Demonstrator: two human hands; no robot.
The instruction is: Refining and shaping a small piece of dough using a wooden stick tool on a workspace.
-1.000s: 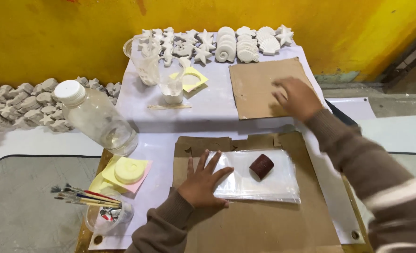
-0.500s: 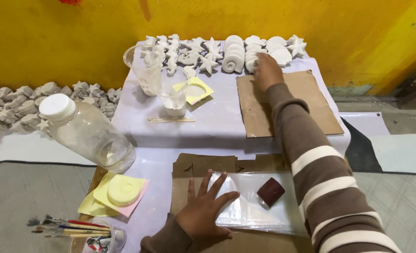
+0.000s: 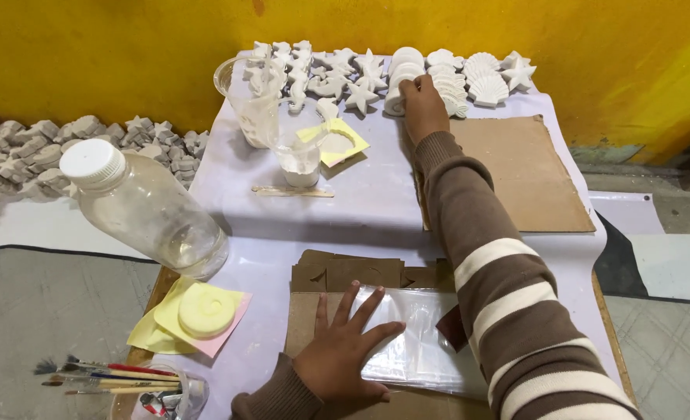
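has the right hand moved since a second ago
Yes. The right hand has reached away from the person, off the brown cardboard sheet and up to the white plaster casts by the yellow wall.

Right hand [image 3: 424, 107] on white round casts [image 3: 402, 78], perhaps gripping; left hand [image 3: 343, 359] flat on clear plastic sheet [image 3: 416, 341].

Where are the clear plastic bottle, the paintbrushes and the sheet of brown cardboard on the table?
clear plastic bottle [image 3: 154, 214], head view, on the middle of its see-through body.
paintbrushes [image 3: 112, 373], head view, on the bundled handles at the lower left.
brown cardboard sheet [image 3: 524, 175], head view, on its bare middle, right of the sleeve.
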